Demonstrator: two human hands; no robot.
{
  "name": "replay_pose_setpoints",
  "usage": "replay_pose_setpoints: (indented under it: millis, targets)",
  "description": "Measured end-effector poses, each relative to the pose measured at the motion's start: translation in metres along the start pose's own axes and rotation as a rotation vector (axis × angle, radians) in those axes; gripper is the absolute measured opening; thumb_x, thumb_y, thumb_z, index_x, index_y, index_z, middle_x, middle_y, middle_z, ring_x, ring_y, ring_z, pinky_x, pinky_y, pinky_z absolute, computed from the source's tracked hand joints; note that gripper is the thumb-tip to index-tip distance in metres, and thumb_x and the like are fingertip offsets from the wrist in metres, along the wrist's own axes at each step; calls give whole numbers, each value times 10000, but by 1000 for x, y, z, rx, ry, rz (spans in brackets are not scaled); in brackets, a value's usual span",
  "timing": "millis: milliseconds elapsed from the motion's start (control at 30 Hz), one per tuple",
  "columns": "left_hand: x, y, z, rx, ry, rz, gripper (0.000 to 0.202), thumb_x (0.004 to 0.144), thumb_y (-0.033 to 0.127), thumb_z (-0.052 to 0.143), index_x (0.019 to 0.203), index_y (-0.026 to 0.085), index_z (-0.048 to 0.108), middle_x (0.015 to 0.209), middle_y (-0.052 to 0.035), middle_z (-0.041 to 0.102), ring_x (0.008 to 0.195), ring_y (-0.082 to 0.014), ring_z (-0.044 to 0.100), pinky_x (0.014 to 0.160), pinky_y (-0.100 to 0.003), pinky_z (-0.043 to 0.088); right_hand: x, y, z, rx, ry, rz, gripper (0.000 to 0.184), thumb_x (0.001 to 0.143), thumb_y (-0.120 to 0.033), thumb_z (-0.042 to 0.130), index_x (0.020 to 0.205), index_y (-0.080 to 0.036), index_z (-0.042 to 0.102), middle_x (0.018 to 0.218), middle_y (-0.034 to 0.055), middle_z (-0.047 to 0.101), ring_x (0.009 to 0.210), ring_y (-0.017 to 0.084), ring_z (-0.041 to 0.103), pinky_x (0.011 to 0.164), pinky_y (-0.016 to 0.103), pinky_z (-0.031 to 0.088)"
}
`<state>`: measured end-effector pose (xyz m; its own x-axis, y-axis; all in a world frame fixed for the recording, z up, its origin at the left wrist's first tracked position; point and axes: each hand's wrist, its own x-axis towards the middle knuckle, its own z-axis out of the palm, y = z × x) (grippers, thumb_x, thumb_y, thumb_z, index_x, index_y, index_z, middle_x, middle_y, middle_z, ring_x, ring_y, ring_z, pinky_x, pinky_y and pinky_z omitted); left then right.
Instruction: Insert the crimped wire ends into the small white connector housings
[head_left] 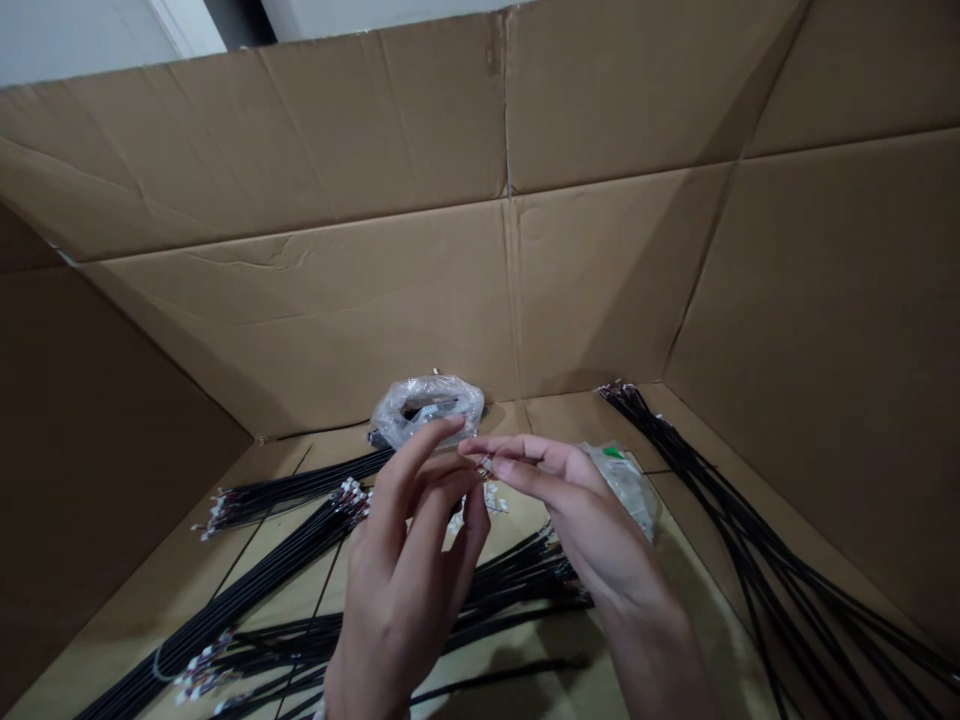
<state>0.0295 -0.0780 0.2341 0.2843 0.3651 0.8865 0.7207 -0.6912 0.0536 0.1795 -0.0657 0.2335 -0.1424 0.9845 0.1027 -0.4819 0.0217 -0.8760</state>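
Observation:
Both hands meet near the middle of the view, fingertips almost touching. My right hand (574,495) pinches a small white connector (486,464) between thumb and fingers. At the connector, thin reddish wires (484,474) show faintly; they run to the fingertips of my left hand (420,560), which is closed in a pinch with its index finger raised. The fingers hide most of the held piece. Under the hands lie black cables (510,595) with bare or coloured wire ends. Several loose white connectors (495,498) lie just behind the fingertips.
Cardboard walls (360,290) enclose the work surface at the back and sides. Black cable bundles with white connectors (247,590) lie at left; another cable bundle (720,510) runs along the right. A clear plastic bag (427,405) stands behind the hands, and another bag (626,485) lies right.

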Motion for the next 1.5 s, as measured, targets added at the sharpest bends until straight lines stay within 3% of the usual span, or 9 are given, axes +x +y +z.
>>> replay_pose_setpoints:
  millis: [200,367,533,700,933,1100,1500]
  targets:
    - [0,0,2,-16,3,-20,192,934,-40,642,972,147,666,1377,-111,609,1006,-129,744,995,-257,604,2,0,-2,-22,12,-7,144,837,-310,817,955,-233,849,1078,74,851,1151,267,751,1127,467,521]
    - [-1,1,-1,-38,19,-38,183,933,-25,656,977,151,685,1366,-92,628,1044,-129,740,1020,-236,590,2,1,-3,0,-12,0,141,829,-323,834,940,-237,845,1064,58,855,1135,241,756,1125,422,514]
    - [-1,-1,-12,-58,-56,-110,191,952,6,640,993,184,695,1391,-90,640,1207,-192,701,1069,-302,586,-1,-1,-3,-29,-42,17,149,825,-310,829,948,-228,845,1052,53,850,1122,244,749,1111,424,504]
    - [-3,0,-19,-44,-78,-103,189,975,33,621,973,205,698,1362,-93,656,1248,-181,671,1042,-263,575,-5,-5,0,-18,-49,64,99,794,-314,851,803,-227,804,1067,43,844,1134,254,743,1086,419,515]
    - [-6,6,-15,-40,-54,-106,197,960,10,621,1001,187,697,1409,-107,610,1187,-197,707,1042,-290,613,-3,-3,0,-8,-44,72,161,783,-322,857,910,-227,838,1025,48,840,1089,250,748,1097,429,510]
    - [-4,7,-14,-57,-41,-124,192,952,-7,631,991,170,694,1410,-89,599,1057,-139,739,1050,-243,611,-3,-2,-2,-10,-47,56,137,800,-306,856,917,-237,845,1039,40,839,1112,234,748,1105,411,500]
    - [-1,7,-12,19,-53,-73,181,967,9,623,1024,166,693,1384,-85,610,1178,-150,688,1088,-217,562,-3,0,-3,-94,-16,45,156,812,-321,828,947,-243,837,1039,38,836,1097,235,746,1063,401,512]
